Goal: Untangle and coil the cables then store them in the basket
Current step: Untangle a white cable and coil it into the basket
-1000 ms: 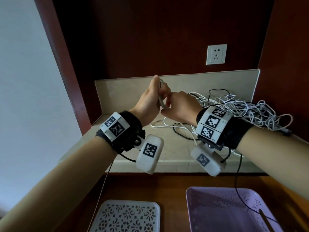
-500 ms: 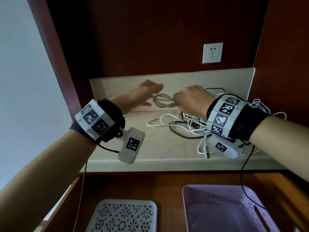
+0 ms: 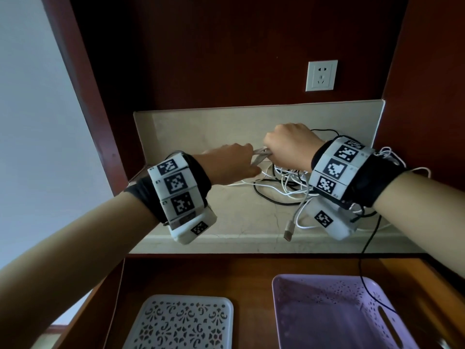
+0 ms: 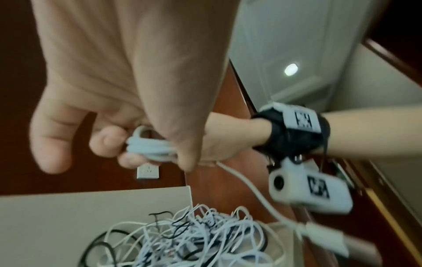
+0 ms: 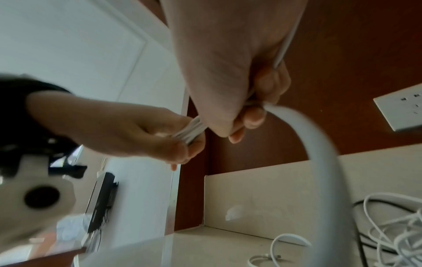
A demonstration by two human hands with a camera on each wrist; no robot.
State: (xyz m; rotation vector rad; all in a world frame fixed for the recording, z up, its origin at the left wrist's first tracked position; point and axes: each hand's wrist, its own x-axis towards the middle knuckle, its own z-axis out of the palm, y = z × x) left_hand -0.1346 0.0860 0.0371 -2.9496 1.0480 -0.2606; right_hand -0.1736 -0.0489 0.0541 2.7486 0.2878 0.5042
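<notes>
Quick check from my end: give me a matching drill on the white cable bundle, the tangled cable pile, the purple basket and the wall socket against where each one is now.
Things:
1. white cable bundle
2. tangled cable pile
3. purple basket
4. wall socket

Places:
A. on the dark wood panel above the counter
B. lying loose on the stone counter
C. held between both hands, left hand and right hand
D. on the lower wooden surface, no coil inside

Pairs: 1-C, 2-B, 3-D, 4-A

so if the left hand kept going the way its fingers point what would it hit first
Most likely the right hand, which grips the same white cable coil just ahead of the left hand; depth there is hard to judge.
</notes>
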